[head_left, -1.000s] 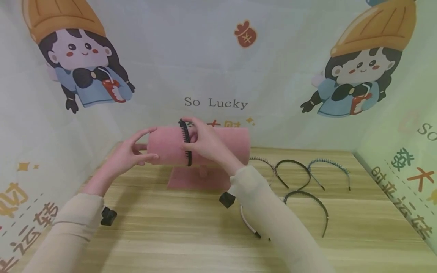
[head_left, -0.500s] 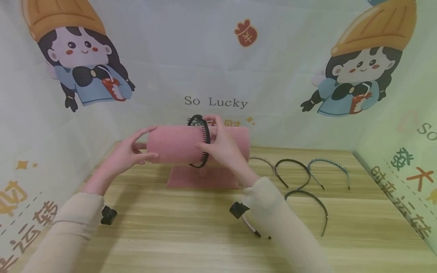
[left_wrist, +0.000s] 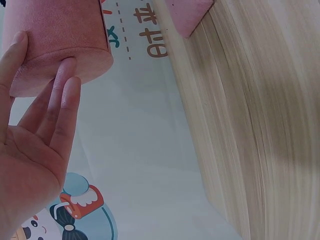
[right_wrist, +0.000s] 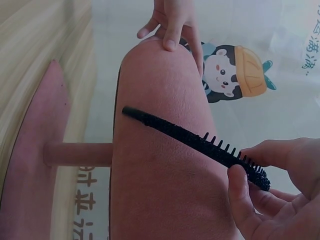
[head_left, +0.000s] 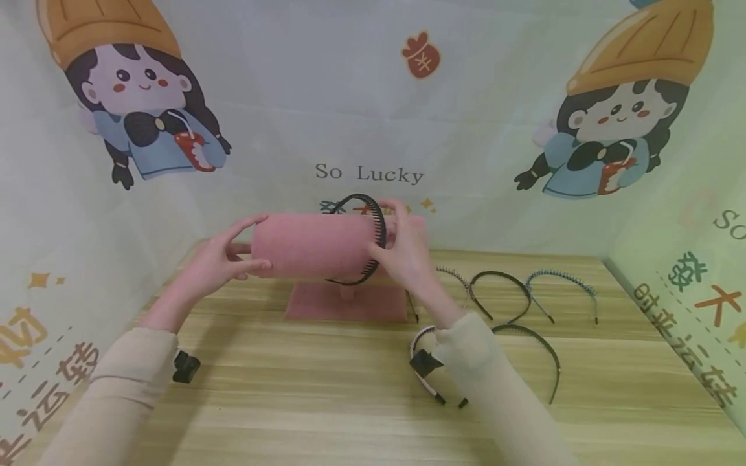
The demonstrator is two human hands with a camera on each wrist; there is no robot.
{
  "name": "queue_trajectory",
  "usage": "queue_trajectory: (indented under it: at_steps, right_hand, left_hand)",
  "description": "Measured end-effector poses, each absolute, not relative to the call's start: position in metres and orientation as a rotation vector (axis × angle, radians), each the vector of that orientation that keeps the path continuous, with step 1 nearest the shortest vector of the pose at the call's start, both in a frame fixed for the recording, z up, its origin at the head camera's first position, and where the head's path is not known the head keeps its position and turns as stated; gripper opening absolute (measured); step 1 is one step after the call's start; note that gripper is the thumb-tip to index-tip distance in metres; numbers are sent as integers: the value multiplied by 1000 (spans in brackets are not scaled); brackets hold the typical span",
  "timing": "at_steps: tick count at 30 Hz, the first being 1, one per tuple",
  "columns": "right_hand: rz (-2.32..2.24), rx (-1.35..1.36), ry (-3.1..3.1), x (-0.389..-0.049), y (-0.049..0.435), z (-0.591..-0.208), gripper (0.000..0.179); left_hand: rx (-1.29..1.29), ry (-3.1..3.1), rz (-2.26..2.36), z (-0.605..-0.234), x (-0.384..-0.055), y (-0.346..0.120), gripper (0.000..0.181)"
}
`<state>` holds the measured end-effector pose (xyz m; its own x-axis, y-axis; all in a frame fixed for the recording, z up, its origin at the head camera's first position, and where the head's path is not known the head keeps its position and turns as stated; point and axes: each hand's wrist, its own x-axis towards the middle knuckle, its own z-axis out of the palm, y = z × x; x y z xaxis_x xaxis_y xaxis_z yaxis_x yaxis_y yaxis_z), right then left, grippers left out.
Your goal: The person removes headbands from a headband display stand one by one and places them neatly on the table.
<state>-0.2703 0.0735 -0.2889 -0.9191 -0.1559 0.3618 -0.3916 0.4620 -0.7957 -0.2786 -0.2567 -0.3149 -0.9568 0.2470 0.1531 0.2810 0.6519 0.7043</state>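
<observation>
A pink padded roll [head_left: 315, 246] lies horizontally on a short post above its flat pink base [head_left: 344, 303]. My left hand [head_left: 212, 262] holds the roll's left end. In the left wrist view the thumb lies along the side and fingertips [left_wrist: 70, 82] touch the round end face. A black toothed headband [head_left: 380, 226] arches around the roll, right of its middle, its teeth facing the roll. My right hand [head_left: 410, 252] pinches the headband between thumb and fingers. One black end of the headband [right_wrist: 200, 142] shows over the roll in the right wrist view.
Several headbands lie on the wooden table [head_left: 291, 388] to the right: a black one [head_left: 501, 275], a blue one [head_left: 559, 275], a dark one [head_left: 544, 343] and a pale pink one [head_left: 425, 382] partly behind my right sleeve. A printed cloth [head_left: 373, 116] hangs behind.
My right hand has slid the black headband rightward along the roll, and its arch now shows more widely. The left hand has stayed at the roll's left end.
</observation>
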Motion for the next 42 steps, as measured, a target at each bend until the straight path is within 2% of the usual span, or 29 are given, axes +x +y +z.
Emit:
queue_trajectory:
  at_steps: [9,15,22,29,42]
  right_hand:
    - [1371,345,-2453,-267,82,-293,64]
    - [1434,350,-2412,-269,90,-296,62]
    - [1606,379,-2331,-271,101,-295,50]
    - [1801,359,-2317,-268,109,-296,53]
    - [1870,354,-2302,-262,132,-292,54]
  left_hand:
    - [-458,-2807,-1225,-315,-278,-256,85]
    - [-461,-2811,-1219,-316,-279,-256,85]
    - [-455,-2813,-1233,-317,-280,-257,86]
    - [-449,-2818,-1240,-318,-281,-258,86]
    - [-450,-2816,-1230,-317,-279,-257,85]
